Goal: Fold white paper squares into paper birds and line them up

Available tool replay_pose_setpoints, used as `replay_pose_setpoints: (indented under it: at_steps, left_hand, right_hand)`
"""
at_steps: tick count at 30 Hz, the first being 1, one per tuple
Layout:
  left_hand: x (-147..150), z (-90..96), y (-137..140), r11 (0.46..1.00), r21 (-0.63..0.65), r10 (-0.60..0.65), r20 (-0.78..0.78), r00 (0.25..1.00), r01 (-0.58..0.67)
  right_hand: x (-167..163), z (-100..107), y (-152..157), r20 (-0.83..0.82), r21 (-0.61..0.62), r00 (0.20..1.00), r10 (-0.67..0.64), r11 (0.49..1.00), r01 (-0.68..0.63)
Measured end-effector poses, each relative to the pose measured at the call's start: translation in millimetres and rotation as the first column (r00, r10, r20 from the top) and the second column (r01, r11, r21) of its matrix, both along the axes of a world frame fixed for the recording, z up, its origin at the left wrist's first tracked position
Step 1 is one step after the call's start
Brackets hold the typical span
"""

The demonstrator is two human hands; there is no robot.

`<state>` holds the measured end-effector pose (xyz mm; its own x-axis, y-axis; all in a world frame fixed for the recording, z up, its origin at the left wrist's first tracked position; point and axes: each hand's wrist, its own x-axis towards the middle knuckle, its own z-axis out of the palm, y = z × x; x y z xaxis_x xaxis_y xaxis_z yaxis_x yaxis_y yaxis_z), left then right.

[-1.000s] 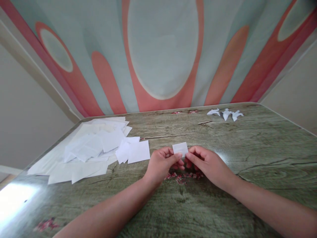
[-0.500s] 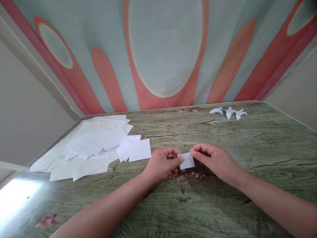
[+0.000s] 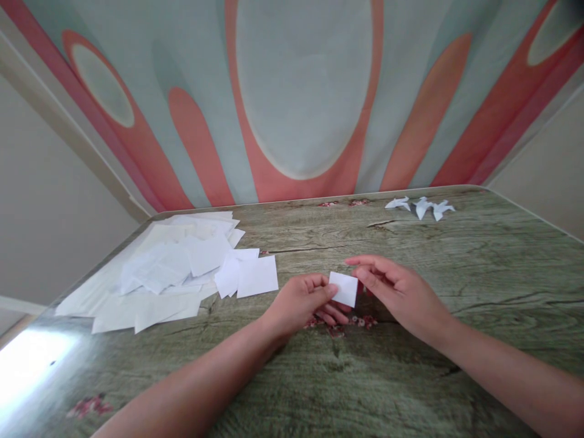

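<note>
A small white folded paper square [image 3: 345, 291] is held up just above the wood-patterned table near the middle of the view. My left hand [image 3: 308, 301] grips it by its left side, thumb on top and fingers beneath. Beside its right edge is my right hand [image 3: 395, 289], index finger stretched out and thumb apart from it, close to the paper's upper right corner. Whether a right fingertip touches the paper, I cannot tell. Further left lie several loose white square sheets [image 3: 258, 277], overlapping one another.
A spread pile of white papers [image 3: 155, 258] covers the table's left side. Three folded paper birds [image 3: 422, 208] stand at the back right. The table [image 3: 456, 255] has printed flowers and meets a pink and pale-green patterned backdrop [image 3: 305, 91] behind.
My right hand has let go of the paper's upper right corner and its fingers have parted. The paper has turned slightly in my left hand, whose fingers now show beneath it.
</note>
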<state>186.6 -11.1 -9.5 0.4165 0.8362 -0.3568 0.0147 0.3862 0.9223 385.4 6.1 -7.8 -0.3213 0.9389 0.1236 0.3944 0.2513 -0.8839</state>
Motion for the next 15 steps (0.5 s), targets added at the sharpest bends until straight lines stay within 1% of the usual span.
replay_pose_setpoints:
  at_steps: [2,3,5,7,9,11,13,14,15]
  left_hand:
    - [-5,1.4,3,1.000,0.020,0.005,-0.029,1.000,-0.005]
    - [-8,2.4,5,0.999,0.047,-0.005,-0.079,0.997,0.009]
    - [-13,4.3,7,0.988,0.130,-0.045,-0.246,0.968,0.079]
    - [-16,5.2,9,0.955,0.226,-0.072,-0.451,0.890,0.192]
    - [-16,5.1,8,0.889,0.331,-0.044,-0.627,0.778,0.317]
    - [-17,5.4,7,0.798,0.447,0.074,-0.740,0.669,0.405]
    - [-20,8.2,5,0.691,0.544,0.212,-0.783,0.585,0.476]
    - [-22,10.6,4,0.643,0.568,0.251,-0.790,0.559,0.514]
    - [-24,13.3,3,0.600,0.574,0.254,-0.797,0.548,0.558]
  right_hand:
    - [3,-3,3,-0.030,0.004,0.999,0.012,1.000,-0.012]
    - [3,-5,4,-0.027,0.035,0.999,0.033,0.999,-0.032]
    - [3,-11,6,0.017,0.150,0.995,0.095,0.984,-0.097]
    - [2,-18,8,0.101,0.282,0.980,0.170,0.940,-0.192]
    - [0,-24,8,0.198,0.368,0.952,0.233,0.883,-0.292]
    - [-2,-30,7,0.281,0.400,0.923,0.261,0.843,-0.360]
    - [-2,-33,7,0.329,0.407,0.905,0.268,0.825,-0.392]
    - [-2,-34,7,0.339,0.410,0.903,0.266,0.822,-0.396]
    - [-2,-35,8,0.340,0.416,0.903,0.263,0.819,-0.395]
